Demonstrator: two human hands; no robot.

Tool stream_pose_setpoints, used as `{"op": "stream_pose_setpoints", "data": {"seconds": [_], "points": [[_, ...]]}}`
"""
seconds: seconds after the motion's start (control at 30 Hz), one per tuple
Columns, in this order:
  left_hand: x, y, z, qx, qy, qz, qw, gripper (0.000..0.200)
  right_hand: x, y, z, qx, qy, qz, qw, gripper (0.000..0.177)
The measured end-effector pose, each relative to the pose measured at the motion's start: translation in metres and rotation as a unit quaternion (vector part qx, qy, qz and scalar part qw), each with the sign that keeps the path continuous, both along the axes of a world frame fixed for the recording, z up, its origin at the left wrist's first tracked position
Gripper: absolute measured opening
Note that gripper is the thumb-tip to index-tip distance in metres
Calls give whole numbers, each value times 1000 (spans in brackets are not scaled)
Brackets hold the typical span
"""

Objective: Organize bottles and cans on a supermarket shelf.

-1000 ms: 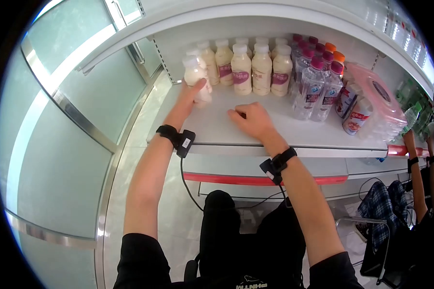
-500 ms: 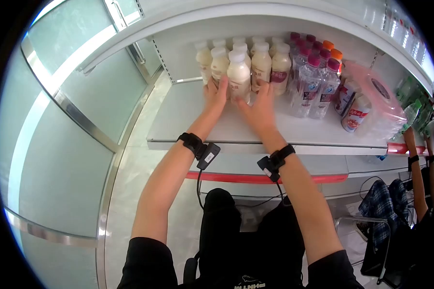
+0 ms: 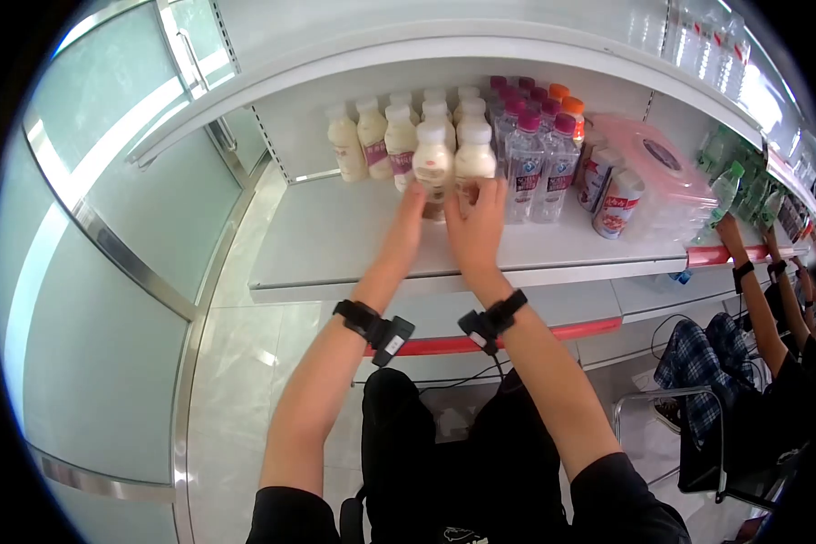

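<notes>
On the white shelf [image 3: 335, 238] stand rows of cream-coloured drink bottles with pink labels. My left hand [image 3: 406, 225] and my right hand [image 3: 474, 228] reach side by side to the front cream bottle [image 3: 432, 161] and press against its lower part from either side. The right hand's fingers spread upward in front of the neighbouring cream bottle [image 3: 474, 156]. Further cream bottles [image 3: 361, 140] stand to the left and behind. Both wrists carry black bands with small devices.
Clear water bottles with magenta caps [image 3: 526, 159] stand just right of the hands, with orange-capped ones [image 3: 571, 107] behind. A pink plastic bag of bottles [image 3: 648, 168] lies further right. Other people's arms [image 3: 752, 295] reach the shelf at the right. A glass door [image 3: 109, 272] is at the left.
My left hand left the bottle at the shelf's left. Both hands came together on a front cream bottle, and the view shifted so the shelf sits lower and more to the left.
</notes>
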State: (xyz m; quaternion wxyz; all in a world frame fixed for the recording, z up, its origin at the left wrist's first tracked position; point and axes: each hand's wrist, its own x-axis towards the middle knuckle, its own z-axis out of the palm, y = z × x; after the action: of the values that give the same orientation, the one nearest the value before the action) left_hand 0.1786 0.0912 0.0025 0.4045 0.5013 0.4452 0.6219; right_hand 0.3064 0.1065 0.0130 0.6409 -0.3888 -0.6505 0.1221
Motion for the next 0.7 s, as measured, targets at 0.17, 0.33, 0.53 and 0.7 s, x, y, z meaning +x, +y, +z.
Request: {"op": "stream_pose_setpoints", "data": {"seconds": [0.17, 0.33, 0.53, 0.7], "points": [[39, 14, 0, 32, 65, -3, 997, 89, 30, 12, -21, -21, -66, 63, 996, 38], [42, 27, 4, 5, 149, 31, 988, 91, 34, 23, -17, -47, -78, 125, 988, 38], [37, 15, -5, 68, 135, 60, 987, 83, 41, 22, -21, -118, -43, 148, 981, 43], [42, 7, 1, 75, 88, 79, 990, 74, 41, -1, -6, -93, 75, 58, 991, 43]]}}
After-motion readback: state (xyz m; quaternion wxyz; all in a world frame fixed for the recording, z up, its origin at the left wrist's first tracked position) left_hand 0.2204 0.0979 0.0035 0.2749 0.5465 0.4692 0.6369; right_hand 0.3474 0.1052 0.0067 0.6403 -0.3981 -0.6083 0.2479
